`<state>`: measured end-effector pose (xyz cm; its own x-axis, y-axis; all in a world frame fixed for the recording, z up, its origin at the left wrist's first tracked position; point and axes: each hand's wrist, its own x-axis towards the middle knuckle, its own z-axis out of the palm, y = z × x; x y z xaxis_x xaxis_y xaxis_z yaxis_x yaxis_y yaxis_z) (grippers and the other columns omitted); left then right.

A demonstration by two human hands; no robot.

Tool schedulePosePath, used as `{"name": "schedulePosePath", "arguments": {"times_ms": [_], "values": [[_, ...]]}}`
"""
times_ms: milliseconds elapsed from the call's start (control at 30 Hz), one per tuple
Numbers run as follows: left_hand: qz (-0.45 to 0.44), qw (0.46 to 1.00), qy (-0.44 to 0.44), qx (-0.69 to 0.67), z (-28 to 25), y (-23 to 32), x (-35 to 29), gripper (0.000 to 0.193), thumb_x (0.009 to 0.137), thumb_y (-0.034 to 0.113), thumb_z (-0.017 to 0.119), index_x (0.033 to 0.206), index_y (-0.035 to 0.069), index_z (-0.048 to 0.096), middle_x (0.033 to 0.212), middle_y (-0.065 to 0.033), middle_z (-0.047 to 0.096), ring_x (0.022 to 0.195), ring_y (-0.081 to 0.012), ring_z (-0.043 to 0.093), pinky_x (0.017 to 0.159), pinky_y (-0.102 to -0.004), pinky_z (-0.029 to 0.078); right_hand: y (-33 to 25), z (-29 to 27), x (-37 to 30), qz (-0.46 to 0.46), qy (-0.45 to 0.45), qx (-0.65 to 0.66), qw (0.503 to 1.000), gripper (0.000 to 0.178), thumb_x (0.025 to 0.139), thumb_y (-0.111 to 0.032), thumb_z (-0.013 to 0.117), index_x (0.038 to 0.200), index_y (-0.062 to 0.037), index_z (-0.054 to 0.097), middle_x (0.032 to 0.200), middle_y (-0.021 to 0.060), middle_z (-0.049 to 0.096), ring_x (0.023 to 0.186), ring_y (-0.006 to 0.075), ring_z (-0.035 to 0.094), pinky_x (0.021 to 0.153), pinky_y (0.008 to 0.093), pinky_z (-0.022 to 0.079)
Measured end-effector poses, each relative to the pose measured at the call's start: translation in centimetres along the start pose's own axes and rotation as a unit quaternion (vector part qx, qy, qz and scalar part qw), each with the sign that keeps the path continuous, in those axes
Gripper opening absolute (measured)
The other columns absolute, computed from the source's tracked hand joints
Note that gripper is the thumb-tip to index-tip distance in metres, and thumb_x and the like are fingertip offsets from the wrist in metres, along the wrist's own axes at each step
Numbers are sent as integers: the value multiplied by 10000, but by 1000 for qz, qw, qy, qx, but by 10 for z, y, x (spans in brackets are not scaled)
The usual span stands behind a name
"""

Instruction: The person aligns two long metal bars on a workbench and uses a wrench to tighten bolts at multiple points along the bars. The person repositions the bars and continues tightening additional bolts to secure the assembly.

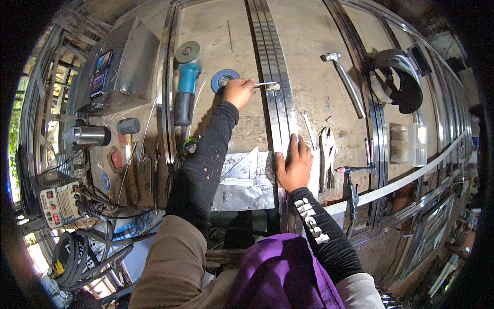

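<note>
My left hand (pixel 239 92) is closed in a pinch on a thin silvery metal rod (pixel 262 83). The rod's far end meets a small metal piece (pixel 274 87) on the shiny metal bars (pixel 282 121) that run away from me across the table; whether they are joined cannot be told. Just left of that hand lies a blue-rimmed disc (pixel 221 77). With fingers stretched out, my right hand (pixel 296 167) rests on the near part of the bars. A wrench (pixel 309 129) and locking pliers (pixel 326 154) lie to its right, and a set square (pixel 242 172) on a marked metal sheet (pixel 242 201) to its left.
A teal angle grinder (pixel 187 80) lies left of centre, near a metal box (pixel 126 62). On the right are a hammer (pixel 347 85), a dark face shield (pixel 406 85), a clear plastic container (pixel 409 144) and a torch (pixel 354 188). A welding machine (pixel 59 203) stands lower left.
</note>
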<state>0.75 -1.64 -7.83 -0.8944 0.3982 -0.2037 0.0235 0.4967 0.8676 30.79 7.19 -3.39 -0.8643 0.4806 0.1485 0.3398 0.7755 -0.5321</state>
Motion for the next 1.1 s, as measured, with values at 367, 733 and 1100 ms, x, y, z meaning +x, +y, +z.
{"name": "schedulePosePath", "arguments": {"times_ms": [367,733,1100], "values": [[143,958,242,-48,34,-3,-37,301,1041,283,630,915,13,673,754,-153,697,677,-302,678,665,-432,518,0,1,3,9,3,21,1000,584,994,-247,589,1506,10,475,1469,274,514,1283,445,508,1096,522,371],[125,955,270,2,34,5,-40,314,966,298,745,943,-9,686,794,-200,712,723,-355,710,683,-434,541,37,-14,70,68,-55,-145,986,254,885,72,555,1136,81,592,1139,321,597,965,468,685,801,486,589],[169,945,279,-13,41,14,-44,298,978,285,730,902,11,637,761,-185,694,698,-374,690,653,-450,524,71,-27,101,53,-123,-98,986,197,885,-124,684,967,50,638,913,309,696,893,495,686,762,540,553]]}}
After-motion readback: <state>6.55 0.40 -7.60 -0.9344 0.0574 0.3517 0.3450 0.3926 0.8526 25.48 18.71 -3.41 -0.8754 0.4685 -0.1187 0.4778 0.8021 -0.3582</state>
